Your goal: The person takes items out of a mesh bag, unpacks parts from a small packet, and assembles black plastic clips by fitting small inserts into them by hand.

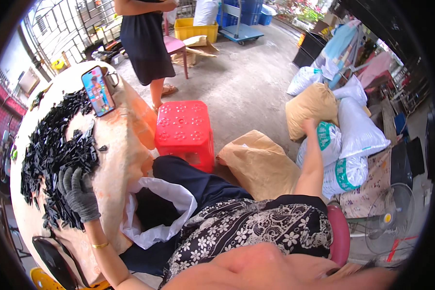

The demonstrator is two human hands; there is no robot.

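My left hand, in a grey knitted glove, lies over a spread of small black plastic-looking pieces. Its fingers are stretched out and slightly apart. These pieces cover much of a table draped in pale cloth. Out to the right, my bare right hand touches the side of a full brown sack; its fingers blend into the sack, so their grip cannot be made out. An open white plastic bag with a dark inside sits at my lap, beside the table.
A phone stands on the table's far side. Ahead are a red stool and a large brown paper sack. White sacks pile up at right, near a fan. Another person stands by a pink chair.
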